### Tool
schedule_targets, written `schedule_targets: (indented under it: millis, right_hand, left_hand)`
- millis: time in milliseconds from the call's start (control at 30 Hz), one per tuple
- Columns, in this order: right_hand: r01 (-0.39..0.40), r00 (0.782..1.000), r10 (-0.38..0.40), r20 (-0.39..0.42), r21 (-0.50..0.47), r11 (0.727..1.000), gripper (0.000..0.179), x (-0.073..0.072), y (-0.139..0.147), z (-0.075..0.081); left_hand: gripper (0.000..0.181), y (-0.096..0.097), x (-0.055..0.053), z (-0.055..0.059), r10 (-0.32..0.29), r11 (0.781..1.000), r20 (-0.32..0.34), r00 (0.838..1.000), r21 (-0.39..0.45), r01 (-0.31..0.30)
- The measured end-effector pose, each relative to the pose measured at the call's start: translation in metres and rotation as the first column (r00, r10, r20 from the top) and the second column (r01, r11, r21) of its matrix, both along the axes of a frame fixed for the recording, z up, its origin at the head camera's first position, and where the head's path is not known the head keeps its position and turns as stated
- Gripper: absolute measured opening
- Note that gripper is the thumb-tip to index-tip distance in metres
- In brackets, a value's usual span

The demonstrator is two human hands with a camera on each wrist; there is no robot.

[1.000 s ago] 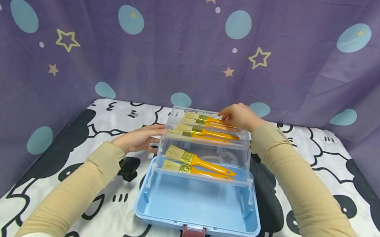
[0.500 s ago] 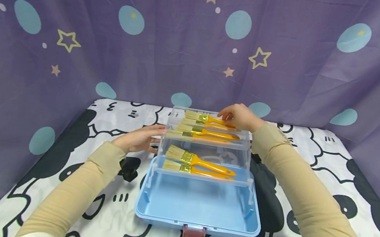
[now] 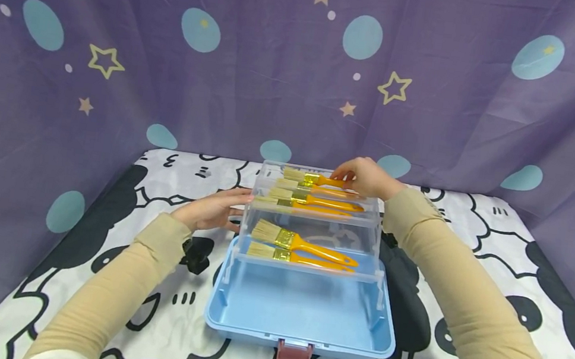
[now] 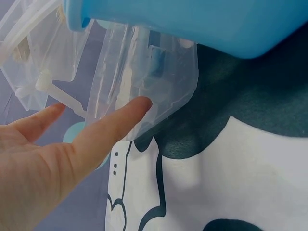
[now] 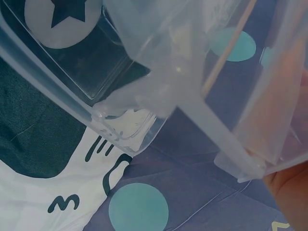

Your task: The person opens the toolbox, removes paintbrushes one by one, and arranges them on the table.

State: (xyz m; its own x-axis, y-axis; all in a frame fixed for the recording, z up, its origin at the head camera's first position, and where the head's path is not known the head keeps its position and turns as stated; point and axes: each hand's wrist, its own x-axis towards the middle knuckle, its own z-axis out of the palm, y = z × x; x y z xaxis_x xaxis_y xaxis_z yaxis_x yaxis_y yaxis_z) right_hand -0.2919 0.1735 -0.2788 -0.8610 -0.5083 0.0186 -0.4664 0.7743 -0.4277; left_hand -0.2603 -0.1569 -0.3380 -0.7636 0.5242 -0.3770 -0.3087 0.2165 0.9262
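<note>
In the head view a light blue toolbox (image 3: 298,312) stands with its clear plastic tiers raised. Flat paintbrushes with yellow handles lie in them, two in the lower tray (image 3: 308,271) and several higher up. My right hand (image 3: 365,177) reaches over the top tier and pinches the handle of the uppermost paintbrush (image 3: 301,175). Beside the tiers on the left is my left hand (image 3: 214,209), fingers extended and fingertips right at the clear side wall. The left wrist view shows that hand's straight fingers (image 4: 120,120) in front of the clear plastic (image 4: 163,86). Clear plastic partly hides the right hand in its wrist view.
The box's bottom compartment has a pink latch (image 3: 294,357) at the front. Under it lies a white and black cartoon cloth (image 3: 184,322). A purple curtain (image 3: 256,80) rises close behind. Small black objects (image 3: 197,255) sit left of the box. White hinge arms (image 5: 207,115) link the tiers.
The uppermost paintbrush has shifted slightly to the right with my right hand. My left hand stays at the side of the tiers.
</note>
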Motion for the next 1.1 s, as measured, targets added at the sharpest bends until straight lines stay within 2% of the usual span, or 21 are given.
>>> schedule_targets:
  millis: [567,833,1100]
  right_hand:
    - [-0.016,0.997,0.012,-0.070,-0.046,0.999,0.031,0.001,0.002,0.004]
    - [-0.035,0.994,0.028,-0.106,-0.071,0.997,0.030,0.005,0.003,0.008]
    - [-0.008,0.996,-0.002,-0.094,-0.107,0.994,0.030,0.009,0.010,0.016]
  left_hand:
    - [0.074,-0.004,0.000,-0.001,0.001,1.000,-0.006,1.000,-0.006,-0.001]
    - [0.074,-0.003,0.000,-0.006,-0.008,1.000,0.006,1.000,-0.001,0.008]
    - [0.071,-0.002,0.000,0.000,-0.029,1.000,-0.008,1.000,-0.001,0.029]
